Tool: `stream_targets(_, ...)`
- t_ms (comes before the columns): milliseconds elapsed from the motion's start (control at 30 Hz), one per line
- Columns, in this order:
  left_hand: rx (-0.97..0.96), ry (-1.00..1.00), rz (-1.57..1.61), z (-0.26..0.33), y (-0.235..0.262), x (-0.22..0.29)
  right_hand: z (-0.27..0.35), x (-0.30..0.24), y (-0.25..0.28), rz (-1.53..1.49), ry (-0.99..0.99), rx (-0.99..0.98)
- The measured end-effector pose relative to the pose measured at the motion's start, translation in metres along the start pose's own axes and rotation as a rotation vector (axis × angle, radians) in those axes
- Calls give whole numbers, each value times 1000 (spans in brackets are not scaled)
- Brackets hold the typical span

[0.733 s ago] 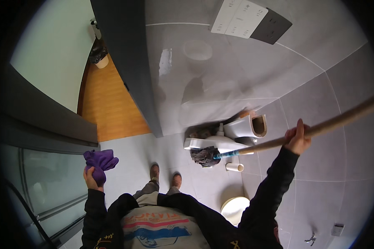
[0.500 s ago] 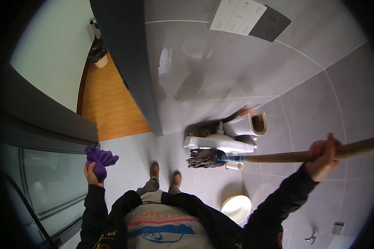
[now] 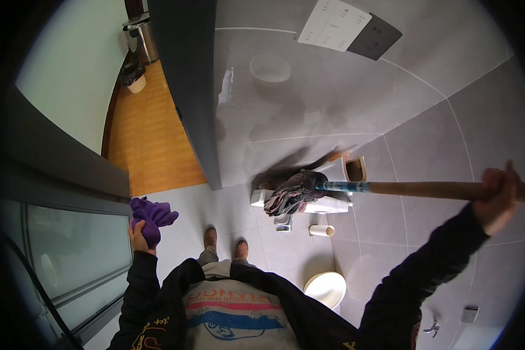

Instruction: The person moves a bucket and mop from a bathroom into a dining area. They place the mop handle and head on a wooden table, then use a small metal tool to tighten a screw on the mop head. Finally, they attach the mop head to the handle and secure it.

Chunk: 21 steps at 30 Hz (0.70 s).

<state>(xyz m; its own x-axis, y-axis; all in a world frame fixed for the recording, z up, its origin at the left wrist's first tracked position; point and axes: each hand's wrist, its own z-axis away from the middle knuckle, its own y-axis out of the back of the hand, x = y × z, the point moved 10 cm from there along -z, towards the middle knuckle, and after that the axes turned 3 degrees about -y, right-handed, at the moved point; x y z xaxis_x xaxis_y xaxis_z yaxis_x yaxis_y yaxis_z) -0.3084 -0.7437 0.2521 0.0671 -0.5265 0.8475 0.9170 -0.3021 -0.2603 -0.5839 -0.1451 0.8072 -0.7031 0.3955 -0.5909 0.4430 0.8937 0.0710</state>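
In my left hand (image 3: 137, 238) is a bunched purple cloth (image 3: 156, 216), squeezed near its lower part while the rest flops over the top. My right hand (image 3: 499, 195), out at the far right, is wrapped round the wooden handle of a mop (image 3: 429, 189). The handle lies almost level across the view, with a blue section close to the mop head (image 3: 294, 192). Grey and dark strands hang in front of a white ceramic fixture (image 3: 331, 205) on the floor and hide much of it. Whether the strands touch it, I cannot tell.
A white tube (image 3: 321, 231) lies on the tiled floor, and a pale bucket (image 3: 325, 290) stands nearer me. To the left are a dark door edge (image 3: 186, 93) and a glass panel (image 3: 76, 245). Beyond the doorway, a small bin (image 3: 135, 81) stands on wooden flooring.
My right hand has moved farther right and away from me. The mop head has swung toward the wall, now covering the ceramic fixture. My left hand has shifted slightly right with the cloth.
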Motion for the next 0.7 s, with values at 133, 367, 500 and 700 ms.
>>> stream_targets(133,-25,-29,7,-3,4,-3,42,87,-19,-102,-227,188)
stream_targets(367,-30,-124,79,-8,35,3,81,237,-49,-163,-526,262)
stream_targets(500,-14,-124,159,-16,39,-5,117,278,-47,-181,-616,252)
stream_targets(700,64,-170,-25,0,54,23,140,197,-94,-344,-617,134)
